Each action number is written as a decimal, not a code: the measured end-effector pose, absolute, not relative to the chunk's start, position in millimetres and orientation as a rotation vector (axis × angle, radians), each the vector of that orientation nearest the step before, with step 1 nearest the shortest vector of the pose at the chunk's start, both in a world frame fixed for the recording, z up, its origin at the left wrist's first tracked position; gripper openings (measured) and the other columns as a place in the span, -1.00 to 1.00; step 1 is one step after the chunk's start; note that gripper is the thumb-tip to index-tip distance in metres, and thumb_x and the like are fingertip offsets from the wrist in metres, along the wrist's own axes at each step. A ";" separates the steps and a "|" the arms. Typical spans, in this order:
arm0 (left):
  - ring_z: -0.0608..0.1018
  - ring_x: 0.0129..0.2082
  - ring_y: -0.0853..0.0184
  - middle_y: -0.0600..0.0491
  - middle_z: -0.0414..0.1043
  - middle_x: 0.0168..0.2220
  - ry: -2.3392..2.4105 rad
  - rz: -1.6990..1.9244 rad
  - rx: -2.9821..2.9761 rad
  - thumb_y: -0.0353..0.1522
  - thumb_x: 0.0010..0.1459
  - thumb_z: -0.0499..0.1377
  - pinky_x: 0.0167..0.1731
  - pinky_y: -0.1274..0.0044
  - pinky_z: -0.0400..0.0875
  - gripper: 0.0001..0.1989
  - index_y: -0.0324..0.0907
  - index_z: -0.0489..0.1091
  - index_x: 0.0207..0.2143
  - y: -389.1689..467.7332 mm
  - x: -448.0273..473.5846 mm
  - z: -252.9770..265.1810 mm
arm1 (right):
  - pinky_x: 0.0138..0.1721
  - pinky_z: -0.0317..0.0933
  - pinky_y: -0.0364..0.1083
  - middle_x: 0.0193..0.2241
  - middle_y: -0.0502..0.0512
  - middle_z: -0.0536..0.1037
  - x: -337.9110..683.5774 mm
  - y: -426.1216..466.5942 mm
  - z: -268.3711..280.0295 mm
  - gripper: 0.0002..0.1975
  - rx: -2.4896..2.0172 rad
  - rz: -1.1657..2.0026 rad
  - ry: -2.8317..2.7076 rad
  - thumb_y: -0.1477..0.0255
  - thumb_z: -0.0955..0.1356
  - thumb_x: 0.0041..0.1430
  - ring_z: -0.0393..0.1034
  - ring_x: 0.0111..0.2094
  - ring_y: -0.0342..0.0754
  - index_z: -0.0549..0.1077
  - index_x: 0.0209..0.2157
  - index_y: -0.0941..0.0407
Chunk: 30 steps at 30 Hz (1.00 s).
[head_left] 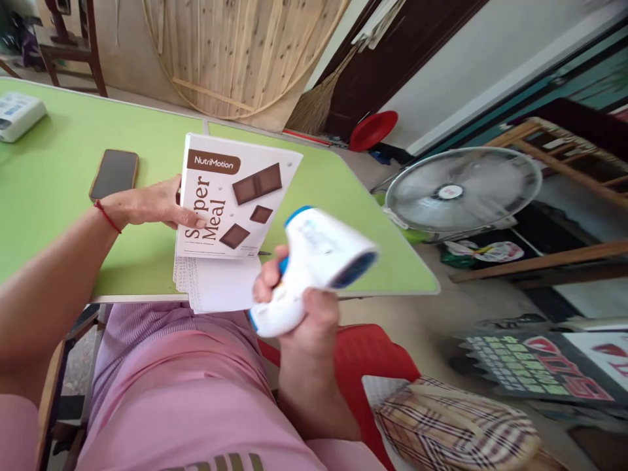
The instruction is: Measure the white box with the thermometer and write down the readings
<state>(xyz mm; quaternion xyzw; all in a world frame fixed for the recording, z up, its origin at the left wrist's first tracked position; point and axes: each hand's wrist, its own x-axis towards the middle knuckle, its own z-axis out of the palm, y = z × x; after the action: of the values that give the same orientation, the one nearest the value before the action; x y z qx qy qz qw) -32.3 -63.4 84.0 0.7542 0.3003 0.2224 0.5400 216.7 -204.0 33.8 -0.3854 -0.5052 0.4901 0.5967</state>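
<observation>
My left hand (167, 206) grips the left edge of a white and brown meal box (260, 219), thumb across its front and the other fingers hidden behind. The box is tilted a little over the green table. In my right hand (304, 314) is a white and blue handheld barcode scanner (314, 252), held by its handle, slightly blurred. Its wide end points right, away from the box. Beneath the box, a stack of white printed sheets (220, 284) juts over the table's front edge. Part of a pen (265, 253) shows by the box's lower right corner.
A phone (115, 173) and a white box (20, 116) lie on the green table (59, 190) to the left. Beyond its right end stands a fan (464, 190). A red stool (373, 353) with a plaid bag (456, 422) is beside my right arm.
</observation>
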 end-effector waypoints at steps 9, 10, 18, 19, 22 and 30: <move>0.63 -0.11 0.00 -0.12 0.60 -0.09 0.801 0.513 1.782 -0.23 -0.09 0.45 -0.21 0.38 0.56 -0.43 -0.17 0.51 0.01 -57.1 -34.6 77.2 | -0.58 0.11 -0.11 -0.57 -0.10 0.41 178.1 -196.9 10.2 -0.59 -1.016 1.472 -0.853 0.27 0.53 -0.24 0.20 -0.63 -0.19 0.51 -0.28 0.09; 0.63 -0.10 0.00 -0.11 0.60 -0.08 0.810 0.526 1.789 -0.23 -0.09 0.45 -0.19 0.38 0.56 -0.44 -0.17 0.51 0.00 -57.0 -35.1 77.2 | -0.57 0.11 -0.11 -0.57 -0.09 0.42 178.6 -195.0 9.8 -0.58 -1.025 1.478 -0.848 0.27 0.53 -0.26 0.20 -0.63 -0.19 0.51 -0.28 0.09; 0.63 -0.08 0.02 -0.08 0.61 -0.12 0.737 0.542 1.813 -0.27 -0.08 0.43 -0.16 0.37 0.55 -0.48 -0.14 0.53 -0.01 -58.4 -35.7 77.5 | -0.56 0.15 -0.10 -0.59 -0.08 0.45 180.4 -193.9 15.1 -0.66 -1.002 1.500 -0.907 0.27 0.51 -0.24 0.25 -0.62 -0.16 0.54 -0.35 0.08; 0.63 -0.09 0.02 -0.09 0.61 -0.10 0.722 0.524 1.803 -0.26 -0.08 0.43 -0.18 0.37 0.55 -0.49 -0.14 0.53 -0.02 -58.7 -35.4 78.0 | -0.55 0.16 -0.09 -0.59 -0.08 0.46 180.8 -192.7 14.7 -0.68 -1.008 1.483 -0.921 0.27 0.51 -0.24 0.26 -0.61 -0.16 0.54 -0.36 0.08; 0.63 -0.11 0.02 -0.10 0.60 -0.08 0.746 0.481 1.795 -0.22 -0.07 0.43 -0.22 0.39 0.54 -0.50 -0.17 0.51 -0.05 -58.3 -35.5 79.3 | -0.54 0.18 -0.09 -0.61 -0.08 0.47 181.2 -188.6 11.5 -0.70 -1.036 1.439 -0.920 0.29 0.52 -0.30 0.27 -0.61 -0.14 0.54 -0.43 0.07; 0.64 -0.13 0.03 -0.11 0.60 -0.09 0.775 0.484 1.798 -0.21 -0.08 0.44 -0.22 0.39 0.54 -0.48 -0.17 0.51 -0.05 -55.3 -38.1 78.2 | -0.53 0.24 -0.06 -0.59 -0.05 0.50 177.6 -193.4 4.0 -0.71 -1.032 1.413 -0.954 0.25 0.49 -0.20 0.33 -0.61 -0.12 0.55 -0.38 0.09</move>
<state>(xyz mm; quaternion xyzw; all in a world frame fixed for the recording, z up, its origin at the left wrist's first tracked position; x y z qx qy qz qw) -38.1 -55.3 78.2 0.7542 0.3249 0.2031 0.5333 177.6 -193.4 4.0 -0.4346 -0.4021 0.5952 0.5433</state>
